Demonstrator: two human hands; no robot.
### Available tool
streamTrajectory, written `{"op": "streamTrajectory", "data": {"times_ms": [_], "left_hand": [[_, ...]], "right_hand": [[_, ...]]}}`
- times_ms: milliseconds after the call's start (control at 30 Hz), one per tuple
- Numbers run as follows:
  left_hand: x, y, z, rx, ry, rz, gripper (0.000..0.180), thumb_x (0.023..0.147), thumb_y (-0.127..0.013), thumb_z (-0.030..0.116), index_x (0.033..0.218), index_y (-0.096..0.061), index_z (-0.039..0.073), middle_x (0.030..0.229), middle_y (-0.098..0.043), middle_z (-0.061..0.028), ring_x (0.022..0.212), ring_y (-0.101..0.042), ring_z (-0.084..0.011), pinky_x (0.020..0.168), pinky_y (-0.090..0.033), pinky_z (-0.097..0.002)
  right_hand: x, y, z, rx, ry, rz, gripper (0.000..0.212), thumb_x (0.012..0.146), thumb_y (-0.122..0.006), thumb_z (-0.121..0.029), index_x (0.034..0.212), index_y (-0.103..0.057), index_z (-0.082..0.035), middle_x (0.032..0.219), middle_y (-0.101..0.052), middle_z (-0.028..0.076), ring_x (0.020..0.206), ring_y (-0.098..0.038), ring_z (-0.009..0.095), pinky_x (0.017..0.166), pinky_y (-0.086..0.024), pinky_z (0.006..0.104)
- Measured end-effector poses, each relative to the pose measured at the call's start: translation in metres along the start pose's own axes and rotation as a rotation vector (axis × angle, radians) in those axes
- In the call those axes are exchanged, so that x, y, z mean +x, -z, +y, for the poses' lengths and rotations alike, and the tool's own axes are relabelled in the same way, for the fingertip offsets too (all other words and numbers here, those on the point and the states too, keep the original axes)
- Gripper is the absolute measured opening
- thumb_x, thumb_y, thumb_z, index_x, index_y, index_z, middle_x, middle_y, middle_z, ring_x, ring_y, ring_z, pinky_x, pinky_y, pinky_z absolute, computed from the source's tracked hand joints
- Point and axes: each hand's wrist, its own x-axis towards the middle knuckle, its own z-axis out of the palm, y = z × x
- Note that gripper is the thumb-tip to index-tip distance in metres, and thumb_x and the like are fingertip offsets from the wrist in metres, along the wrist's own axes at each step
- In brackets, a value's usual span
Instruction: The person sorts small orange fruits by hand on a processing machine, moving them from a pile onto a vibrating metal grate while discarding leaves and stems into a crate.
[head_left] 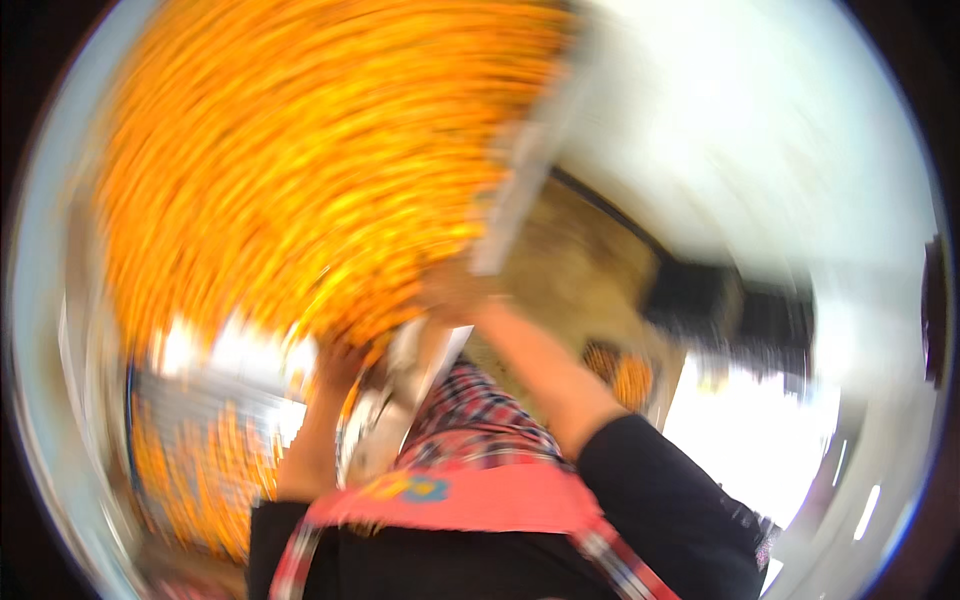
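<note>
A large heap of orange pieces [300, 170] fills the upper left, smeared by motion so that their kind cannot be made out. My left hand [342, 362] is at the heap's near edge, its fingers blurred against the orange. Farther right, my right hand [455, 290] reaches to the heap's lower right edge, beside a pale raised rim [505, 225]. Whether either hand grips any of the pieces is hidden by the blur.
More orange pieces [200, 470] lie on a grey surface at lower left. A dark crate [620, 375] with orange contents stands on the brown floor [575, 265] to the right. Beyond it are dark blocky shapes [730, 310] and a bright opening [745, 430].
</note>
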Motion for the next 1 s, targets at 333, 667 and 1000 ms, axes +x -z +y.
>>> {"op": "streamTrajectory", "data": {"times_ms": [333, 667, 1000], "left_hand": [[-0.030, 0.016, 0.019, 0.338, 0.302, -0.919, 0.040, 0.093, -0.049, 0.036, 0.133, -0.044, 0.037, 0.152, -0.023, 0.0004, 0.141, -0.018, -0.0350, 0.107, -0.008, -0.0729], [-0.073, 0.005, -0.090, 0.330, 0.881, -0.523, 0.036, 0.078, -0.059, 0.020, 0.114, -0.061, 0.013, 0.126, -0.051, -0.0077, 0.121, -0.047, -0.0294, 0.097, -0.032, -0.0679], [-0.060, 0.110, -0.197, 0.212, 1.057, 0.237, 0.052, 0.062, -0.076, 0.032, 0.109, -0.059, 0.016, 0.127, -0.048, -0.0084, 0.126, -0.039, -0.0293, 0.090, -0.037, -0.0564]], "right_hand": [[0.005, -0.018, -0.019, -0.147, 0.071, 0.209, 0.033, 0.096, -0.046, -0.028, 0.079, -0.064, -0.006, 0.067, -0.057, 0.013, 0.059, -0.053, 0.032, 0.057, -0.045, 0.0427], [0.001, -0.017, -0.017, -0.149, 0.133, 0.324, 0.029, 0.089, -0.052, -0.015, 0.061, -0.051, -0.006, 0.056, -0.046, 0.011, 0.052, -0.046, 0.029, 0.049, -0.038, 0.0401], [0.006, -0.007, -0.018, -0.190, 0.064, 0.189, 0.024, 0.090, -0.048, -0.019, 0.076, -0.062, -0.004, 0.073, -0.061, 0.015, 0.068, -0.057, 0.034, 0.061, -0.046, 0.0436]]}}
